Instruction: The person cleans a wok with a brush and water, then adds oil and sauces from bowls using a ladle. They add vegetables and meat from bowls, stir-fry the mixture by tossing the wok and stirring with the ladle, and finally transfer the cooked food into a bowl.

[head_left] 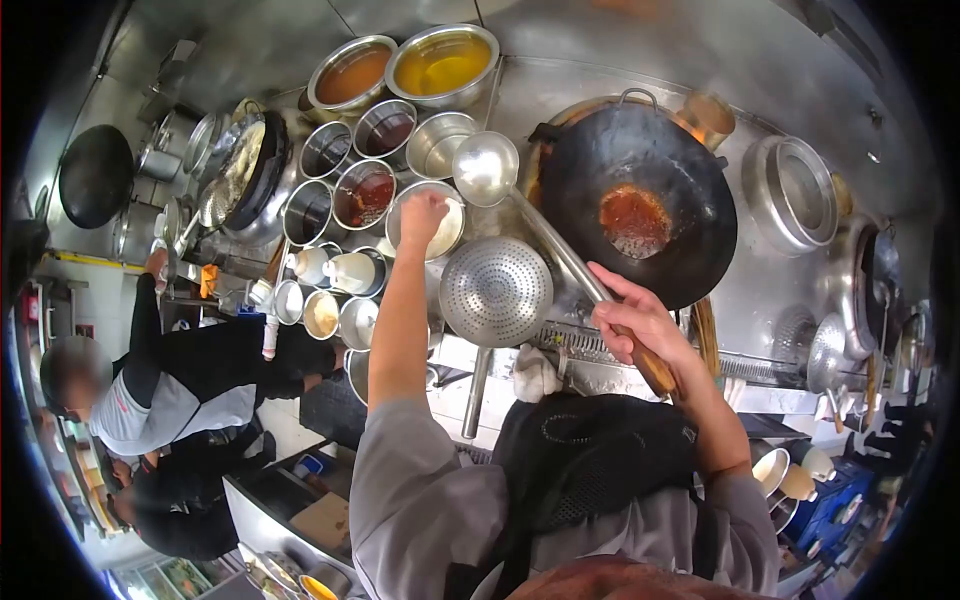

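My left hand (pixel 424 215) is closed, its fingers pressed together over a metal bowl of white contents (pixel 445 232); what it pinches, if anything, is hidden. In my right hand (pixel 640 322) is the wooden handle of a long metal ladle (pixel 486 168). The ladle's round bowl hangs above the metal containers, left of a black wok (pixel 690 210). Red-brown sauce (pixel 636 221) lies in the middle of the wok. A perforated strainer (pixel 496 290) rests just below the ladle's bowl, its handle pointing toward my body.
Two large bowls of orange (pixel 352 74) and yellow liquid (pixel 443 64) stand at the back. Pots of dark and red sauce (pixel 365 195) and white bottles (pixel 352 272) sit left. Stacked metal basins (pixel 800 190) are right. Another person (pixel 150 400) works at far left.
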Tool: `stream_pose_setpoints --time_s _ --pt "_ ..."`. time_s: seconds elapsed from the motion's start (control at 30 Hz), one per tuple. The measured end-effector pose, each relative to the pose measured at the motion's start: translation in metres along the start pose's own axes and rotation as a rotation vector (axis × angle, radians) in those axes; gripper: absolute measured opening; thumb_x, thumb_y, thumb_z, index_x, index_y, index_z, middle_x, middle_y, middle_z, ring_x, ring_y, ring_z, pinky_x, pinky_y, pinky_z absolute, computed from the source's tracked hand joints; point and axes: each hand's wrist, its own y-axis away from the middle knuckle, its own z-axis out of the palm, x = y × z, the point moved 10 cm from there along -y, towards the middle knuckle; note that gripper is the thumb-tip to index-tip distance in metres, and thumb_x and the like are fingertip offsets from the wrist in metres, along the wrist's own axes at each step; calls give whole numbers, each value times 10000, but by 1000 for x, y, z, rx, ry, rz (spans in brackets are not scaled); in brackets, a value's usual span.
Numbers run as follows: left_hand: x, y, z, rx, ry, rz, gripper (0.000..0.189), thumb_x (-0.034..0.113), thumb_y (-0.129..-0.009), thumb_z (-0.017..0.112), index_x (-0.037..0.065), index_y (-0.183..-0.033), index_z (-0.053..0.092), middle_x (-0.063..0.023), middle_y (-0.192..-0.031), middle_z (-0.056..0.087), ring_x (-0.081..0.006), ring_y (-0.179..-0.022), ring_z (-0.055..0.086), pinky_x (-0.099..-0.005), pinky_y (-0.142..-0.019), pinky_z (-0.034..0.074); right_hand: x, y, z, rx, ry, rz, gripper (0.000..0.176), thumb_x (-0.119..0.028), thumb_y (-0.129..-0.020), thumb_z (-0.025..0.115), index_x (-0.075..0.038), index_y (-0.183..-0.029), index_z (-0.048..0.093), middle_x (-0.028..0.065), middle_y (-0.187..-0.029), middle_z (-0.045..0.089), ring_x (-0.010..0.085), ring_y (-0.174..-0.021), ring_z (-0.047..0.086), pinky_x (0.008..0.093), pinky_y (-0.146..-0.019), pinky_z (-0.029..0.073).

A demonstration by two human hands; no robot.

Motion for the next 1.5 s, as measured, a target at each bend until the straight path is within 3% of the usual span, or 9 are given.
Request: stream_pose_setpoints --time_s 0.17,0.4,0.53,0.6,0.73,0.93,1.2,1.4,1.5 --pt "102 -1 -62 83 131 238 184 184 -771 787 50 -889 744 -161 -887 743 -332 -825 723 -409 -764 573 8 -1 8 -35 -68 37 730 -82 -989 602 -53 -1606 215 64 -819 563 104 -533 502 273 -418 421" --pt "122 -7 -50 79 -43 418 156 179 -758 790 39 -809 744 -176 -863 721 -364 -803 700 -437 -771 561 4 12 21 -72 -162 65 731 -69 -968 612 -59 -1599 244 45 -812 552 77 -526 477 250 -416 397" --pt "121 2 -72 83 -53 362 139 175 -772 783 48 -824 758 -168 -853 720 -367 -824 695 -439 -788 555 5 14 22 -104 -219 99 715 -61 -960 605 -64 -1591 268 44 -815 555 66 -522 467 239 -410 378" --pt "119 11 -99 267 -9 441 114 183 -789 744 78 -824 769 -177 -886 726 -370 -838 689 -449 -792 557 9 14 20 -110 -246 107 709 -60 -960 602 -66 -1589 273 44 -815 556 66 -521 466 236 -407 372" --pt "42 30 -97 354 38 103 81 120 -808 704 66 -824 763 -178 -878 716 -387 -842 666 -480 -781 529 8 20 17 -111 -316 104 708 -57 -961 601 -71 -1588 271 47 -822 564 65 -515 467 225 -399 363" --pt "-19 55 -29 208 -96 -11 131 30 -822 646 76 -865 761 -202 -881 720 -399 -824 695 -493 -775 545 0 37 -5 -35 -353 78 713 -59 -971 590 -71 -1594 244 62 -828 561 59 -483 449 229 -372 356" --pt "-9 78 -27 320 36 112 183 -12 -818 600 52 -928 731 -206 -889 702 -397 -879 683 -487 -802 537 -14 91 -49 -6 -407 -39 657 -55 -994 525 -67 -1591 250 81 -865 536 47 -472 432 197 -353 349" --pt "34 178 -90 522 176 -36 134 2 -846 627 47 -929 722 -198 -879 690 -382 -846 674 -468 -772 532 -14 138 -100 133 -436 -86 600 -75 -1014 506 -78 -1575 291 70 -853 534 31 -475 402 189 -347 343" --pt "19 253 -97 540 138 -83 118 3 -842 653 53 -925 721 -177 -893 702 -370 -866 679 -455 -785 535 -1 144 -140 78 -346 -88 553 -85 -1028 498 -98 -1555 332 -4 -782 443 20 -483 358 179 -349 268"
